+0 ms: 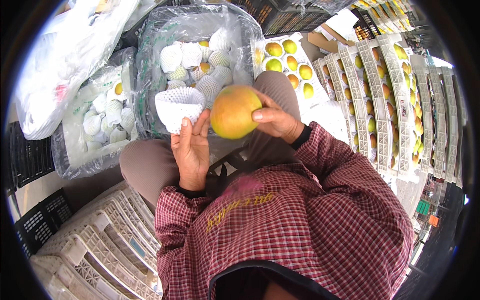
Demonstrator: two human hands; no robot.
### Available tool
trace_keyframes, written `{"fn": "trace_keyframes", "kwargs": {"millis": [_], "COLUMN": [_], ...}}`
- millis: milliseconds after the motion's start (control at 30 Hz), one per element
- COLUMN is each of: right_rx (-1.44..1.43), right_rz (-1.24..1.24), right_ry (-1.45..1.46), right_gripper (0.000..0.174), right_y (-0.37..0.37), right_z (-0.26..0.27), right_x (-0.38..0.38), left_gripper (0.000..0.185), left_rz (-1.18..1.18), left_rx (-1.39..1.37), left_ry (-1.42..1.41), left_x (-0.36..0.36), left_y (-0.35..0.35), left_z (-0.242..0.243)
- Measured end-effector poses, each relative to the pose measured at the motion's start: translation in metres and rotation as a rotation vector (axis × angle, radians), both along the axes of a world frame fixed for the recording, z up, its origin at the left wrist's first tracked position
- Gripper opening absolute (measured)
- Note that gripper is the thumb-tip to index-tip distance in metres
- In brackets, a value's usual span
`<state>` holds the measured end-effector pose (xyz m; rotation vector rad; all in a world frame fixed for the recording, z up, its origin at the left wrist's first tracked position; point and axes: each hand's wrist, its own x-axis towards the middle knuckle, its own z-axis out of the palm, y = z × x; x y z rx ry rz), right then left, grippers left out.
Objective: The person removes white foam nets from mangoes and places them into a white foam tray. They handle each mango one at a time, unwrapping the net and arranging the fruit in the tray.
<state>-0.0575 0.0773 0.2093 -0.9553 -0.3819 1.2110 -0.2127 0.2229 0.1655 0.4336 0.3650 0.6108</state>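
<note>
Between the thumb and fingers of my left hand (192,153) is a white foam net sleeve (178,108), its mouth spread wide. My right hand (276,117) grips a large yellow-orange fruit (236,112), slightly blurred, just right of the sleeve and apart from it. Its kind is hard to settle; it resembles a mango. Beyond both hands stands a crate lined with clear plastic (245,48), holding several sleeved fruits (208,87). Farther right, bare green and orange fruits (273,65) sit in a white tray.
A second plastic-lined crate (80,157) with sleeved fruits stands at the left, under a large bag of white foam sleeves (80,52). Stacked pale plastic crates (380,101) full of fruit rise on the right. More pale crates (97,240) are stacked at the lower left, beside a black crate (43,221).
</note>
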Motion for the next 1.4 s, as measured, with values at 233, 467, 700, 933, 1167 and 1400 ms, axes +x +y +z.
{"fn": "trace_keyframes", "kwargs": {"millis": [233, 467, 700, 933, 1167, 1400], "right_rx": [0.089, -0.113, -0.493, 0.073, 0.128, 0.136], "right_rz": [0.12, 0.075, 0.024, 0.187, -0.132, -0.249], "right_ry": [0.377, 0.198, -0.494, 0.776, 0.377, -0.972], "right_gripper": [0.067, 0.066, 0.089, 0.059, 0.04, 0.04], "right_y": [0.005, 0.024, 0.03, 0.058, 0.059, 0.067], "right_z": [-0.017, -0.003, -0.016, -0.034, -0.021, 0.006], "right_x": [-0.036, -0.049, -0.003, -0.03, -0.02, -0.029], "left_gripper": [0.072, 0.118, 0.095, 0.09, 0.08, 0.065], "left_rz": [-0.225, -0.096, -0.335, -0.497, -0.563, -0.46], "left_rx": [0.092, 1.107, 0.37, 0.182, -0.006, -0.023], "left_ry": [0.009, 0.492, 0.225, -0.351, -0.241, 0.044], "left_x": [-0.016, -0.027, -0.051, -0.04, -0.045, -0.049], "left_y": [-0.004, -0.005, -0.003, 0.003, 0.004, 0.004], "left_z": [0.001, -0.017, -0.014, -0.02, -0.019, -0.024]}}
